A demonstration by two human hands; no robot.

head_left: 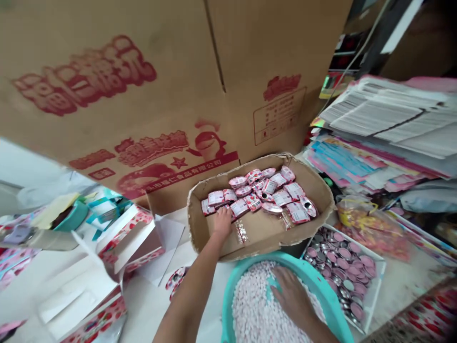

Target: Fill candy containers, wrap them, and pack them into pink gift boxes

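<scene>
A shallow cardboard tray (pixel 200 245) holds several small pink-and-white printed tins (pixel 282 197), some lying on their side and a few showing a round dark opening. My left hand (pixel 223 221) reaches into the tray's left part, its fingers curled closely on a small tin at the near edge of the pile; the fingertips are partly hidden. In front of the tray is a turquoise basin (pixel 228 295) full of tiny pale pink and white candies (pixel 259 309). My right hand (pixel 291 290) rests palm down on these candies with its fingers apart.
Right of the basin, a white box (pixel 374 286) contains round pink and metal lids (pixel 344 262). A large printed carton (pixel 171 85) stands behind the tray. Stacked paper sheets (pixel 389 114) rise at right. Open strawberry-print boxes (pixel 132 238) lie left, and another tin (pixel 174 278) sits beside my left forearm.
</scene>
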